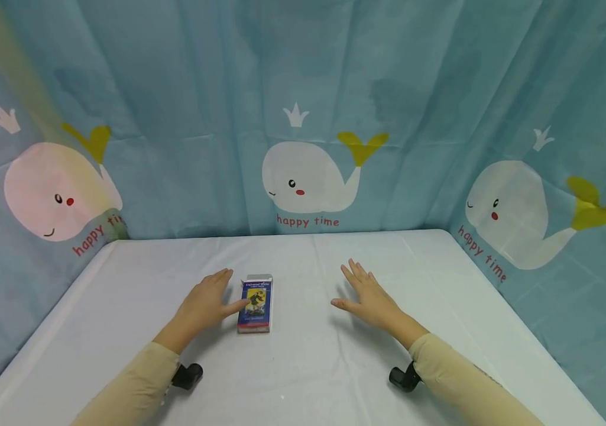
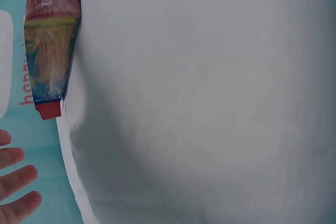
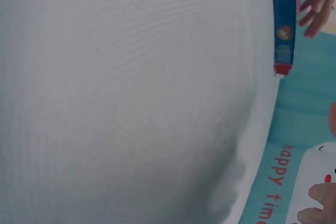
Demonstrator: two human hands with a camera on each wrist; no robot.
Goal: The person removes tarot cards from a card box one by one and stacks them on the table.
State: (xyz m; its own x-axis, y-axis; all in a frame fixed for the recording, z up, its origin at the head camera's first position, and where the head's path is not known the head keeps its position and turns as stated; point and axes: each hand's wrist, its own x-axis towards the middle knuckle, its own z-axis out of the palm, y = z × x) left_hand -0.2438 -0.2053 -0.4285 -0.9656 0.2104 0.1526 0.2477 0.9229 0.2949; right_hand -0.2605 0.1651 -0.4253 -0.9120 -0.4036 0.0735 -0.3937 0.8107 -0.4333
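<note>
You're looking down at a table (image 1: 122,296) covered with a creased white cloth, its far corners rounded. Around it on three sides hangs a wrinkled teal curtain (image 1: 201,89) printed with white whales (image 1: 303,177), each with a yellow tail, a small white crown above and red "happy time" lettering below. Warm yellowish light falls across the curtain's upper left and tints the left whale (image 1: 58,198) pink
</note>
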